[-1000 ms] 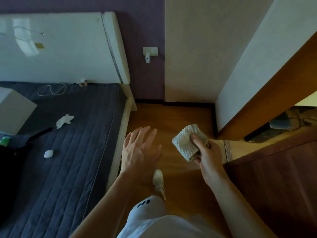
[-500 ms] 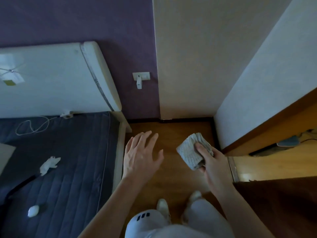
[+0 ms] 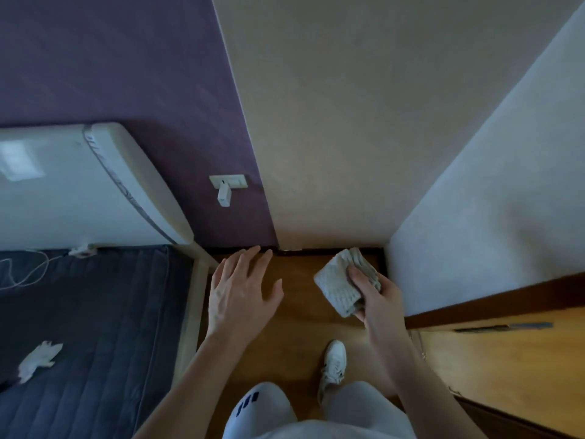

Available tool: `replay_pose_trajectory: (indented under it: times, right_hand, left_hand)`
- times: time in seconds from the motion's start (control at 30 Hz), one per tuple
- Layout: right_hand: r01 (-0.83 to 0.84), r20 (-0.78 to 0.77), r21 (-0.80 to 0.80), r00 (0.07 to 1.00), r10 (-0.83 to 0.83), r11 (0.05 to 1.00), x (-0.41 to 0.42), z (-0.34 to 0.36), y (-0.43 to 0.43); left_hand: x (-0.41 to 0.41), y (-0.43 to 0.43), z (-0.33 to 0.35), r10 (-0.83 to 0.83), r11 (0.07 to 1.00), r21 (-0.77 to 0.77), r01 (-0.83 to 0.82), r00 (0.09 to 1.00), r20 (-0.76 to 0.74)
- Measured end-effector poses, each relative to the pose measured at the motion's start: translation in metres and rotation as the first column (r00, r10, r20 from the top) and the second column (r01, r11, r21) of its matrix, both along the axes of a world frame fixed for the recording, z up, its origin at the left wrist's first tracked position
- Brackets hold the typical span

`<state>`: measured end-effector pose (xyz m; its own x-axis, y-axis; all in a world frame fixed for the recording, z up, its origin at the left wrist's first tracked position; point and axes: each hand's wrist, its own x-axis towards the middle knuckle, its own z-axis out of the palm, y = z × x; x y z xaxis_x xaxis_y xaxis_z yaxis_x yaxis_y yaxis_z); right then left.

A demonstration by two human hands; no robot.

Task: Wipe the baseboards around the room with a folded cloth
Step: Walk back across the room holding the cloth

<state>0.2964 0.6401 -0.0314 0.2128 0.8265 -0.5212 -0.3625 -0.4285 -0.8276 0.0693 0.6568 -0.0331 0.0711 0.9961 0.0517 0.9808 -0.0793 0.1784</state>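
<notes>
Both hands have come closer to the corner than a second ago, and the view now looks more steeply down the wall. The right hand [image 3: 376,301] grips the folded cloth [image 3: 335,288], thumb on top and fingers curled beneath. It holds the cloth above the floor, just short of the dark baseboard [image 3: 316,250] at the foot of the beige wall. The left hand [image 3: 240,296] hovers with fingers straight and spread, holding nothing, beside the bed [image 3: 95,312]. The cloth looks light, soft and thick, and would likely unfold if held loosely. A firm hold across its folded middle, with a flat face turned to the strip, should serve best.
</notes>
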Motion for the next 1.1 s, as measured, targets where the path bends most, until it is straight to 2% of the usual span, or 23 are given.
replay_pose_trajectory:
  times: [0.13,0.33,0.57,0.7,0.83,0.97,1.1]
  right_hand:
    - [-0.05,0.004,-0.026,0.999,0.05,0.998,0.018,-0.008,0.043]
    - [-0.062,0.005,-0.049,0.998,0.063,0.997,0.025,-0.031,0.084]
    - [0.014,-0.042,-0.077,0.999,-0.017,0.997,0.025,-0.118,0.115]
    - [0.032,0.016,-0.114,0.999,-0.03,0.993,0.029,-0.21,0.131]
    - [0.019,0.062,-0.163,0.998,-0.009,0.986,0.043,-0.339,0.142]
    - [-0.008,0.086,-0.227,0.996,0.028,0.974,0.059,-0.484,0.15]
    - [-0.053,0.075,-0.253,0.994,0.074,0.966,0.076,-0.615,0.165]
  left_hand:
    - [0.014,0.035,-0.004,0.013,1.0,0.007,-0.013,1.0,0.013]
    - [0.018,0.073,-0.023,0.001,1.0,-0.028,0.002,0.994,0.109]
    - [0.013,0.123,-0.104,-0.197,0.976,-0.07,0.208,0.97,0.142]
    - [0.015,0.149,-0.19,-0.297,0.947,-0.077,0.311,0.942,0.154]
    - [0.031,0.168,-0.31,-0.419,0.898,-0.084,0.432,0.898,0.137]
    - [0.053,0.186,-0.444,-0.6,0.788,-0.072,0.611,0.789,0.13]
    - [0.082,0.203,-0.573,-0.729,0.652,-0.088,0.753,0.655,0.199]
